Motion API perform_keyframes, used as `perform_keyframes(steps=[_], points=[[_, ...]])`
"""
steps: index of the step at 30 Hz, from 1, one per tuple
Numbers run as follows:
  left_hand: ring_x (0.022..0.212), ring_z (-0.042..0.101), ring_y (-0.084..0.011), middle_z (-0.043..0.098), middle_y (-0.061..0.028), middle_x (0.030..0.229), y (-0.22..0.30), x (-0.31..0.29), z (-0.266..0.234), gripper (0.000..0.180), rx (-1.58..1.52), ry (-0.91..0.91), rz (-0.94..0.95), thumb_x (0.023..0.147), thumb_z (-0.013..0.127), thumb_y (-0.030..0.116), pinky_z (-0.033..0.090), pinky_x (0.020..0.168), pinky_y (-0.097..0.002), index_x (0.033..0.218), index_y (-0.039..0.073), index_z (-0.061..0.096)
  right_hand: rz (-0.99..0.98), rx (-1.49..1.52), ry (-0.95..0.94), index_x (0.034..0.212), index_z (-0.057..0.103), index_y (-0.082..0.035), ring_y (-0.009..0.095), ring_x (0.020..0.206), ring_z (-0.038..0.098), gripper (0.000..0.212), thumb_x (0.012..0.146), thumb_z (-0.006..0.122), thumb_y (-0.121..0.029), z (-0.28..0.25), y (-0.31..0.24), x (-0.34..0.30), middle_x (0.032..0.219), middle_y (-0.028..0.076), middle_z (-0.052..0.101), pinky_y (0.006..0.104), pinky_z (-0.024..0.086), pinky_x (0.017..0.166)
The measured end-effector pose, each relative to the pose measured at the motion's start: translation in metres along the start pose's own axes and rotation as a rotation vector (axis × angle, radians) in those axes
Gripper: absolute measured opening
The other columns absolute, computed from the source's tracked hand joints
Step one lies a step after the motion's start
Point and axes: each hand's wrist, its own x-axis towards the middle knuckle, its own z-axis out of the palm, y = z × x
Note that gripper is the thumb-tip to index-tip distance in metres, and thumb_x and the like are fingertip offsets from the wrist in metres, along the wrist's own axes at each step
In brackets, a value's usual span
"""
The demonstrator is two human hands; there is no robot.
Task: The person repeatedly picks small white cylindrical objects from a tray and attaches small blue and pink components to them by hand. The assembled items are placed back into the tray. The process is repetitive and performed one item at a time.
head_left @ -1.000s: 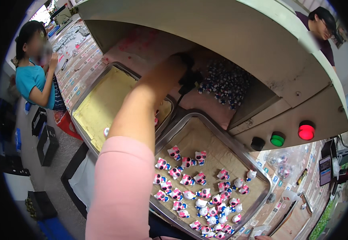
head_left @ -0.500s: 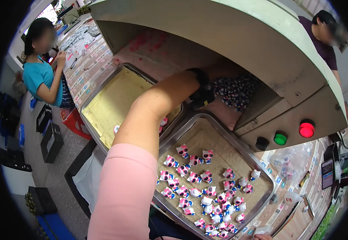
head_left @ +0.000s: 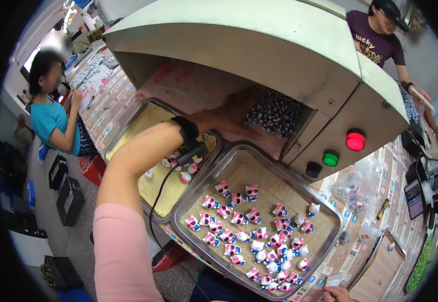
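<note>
Probably light and hard, the small pieces [head_left: 275, 115] at upper centre suit side-pinching; neither left hand's [head_left: 226, 119] nor right hand's [head_left: 339, 294] finger opening or hold can I tell.

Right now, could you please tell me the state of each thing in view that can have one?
Machine: open at the front
Left hand: inside the opening, grip unclear
Right hand: partly visible, grip unclear
Red button: lit
Green button: bright, lighting uncertain
Phone: screen lit
Small pieces: heaped
Right tray: holding many figurines
Left tray: holding several figurines, partly hidden
</note>
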Motion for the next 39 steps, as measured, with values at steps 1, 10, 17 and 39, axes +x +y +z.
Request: perform_keyframes(steps=[1,10,17,39], points=[[0.123,0.045,-0.0378,0.047,-0.0239,0.133,0.005,0.010,0.006,0.085,0.008,0.066,0.017,0.068,0.077,0.048,0.041,0.098,-0.0434,0.133,0.002,0.046,0.007,0.004,0.008,0.095,0.069,0.004,0.025,0.081,0.063,0.013,0.083,0.066,-0.001,0.000,-0.001,-0.002,0.090,0.015,0.066,0.0325,0.047,0.074],[0.116,0.053,-0.0357,0.053,-0.0214,0.128,0.054,0.061,0.036,0.080,-0.073,0.061,-0.062,0.069,0.077,0.043,0.046,0.092,-0.0423,0.131,0.002,0.048,0.054,0.070,0.070,0.098,0.069,0.003,0.018,0.074,0.060,0.015,0.084,0.066,0.000,-0.003,0.001,-0.017,0.090,0.012,0.065,0.0280,0.046,0.065],[0.114,0.054,-0.0353,0.054,-0.0211,0.127,0.077,0.066,0.007,0.081,-0.007,-0.340,-0.093,0.067,0.076,0.040,0.046,0.092,-0.0417,0.132,0.001,0.046,0.067,0.126,0.087,0.097,0.068,0.004,0.018,0.076,0.061,0.015,0.083,0.066,0.002,-0.006,0.015,-0.021,0.089,0.012,0.066,0.0281,0.048,0.069],[0.098,0.061,-0.0326,0.062,-0.0159,0.111,0.037,0.017,-0.016,0.072,-0.466,0.299,-0.377,0.068,0.074,0.032,0.050,0.084,-0.0373,0.128,0.000,0.049,-0.026,0.128,0.200,0.092,0.068,0.003,0.019,0.079,0.064,0.010,0.083,0.067,0.000,-0.025,0.039,-0.055,0.090,0.012,0.067,0.0275,0.050,0.066]])
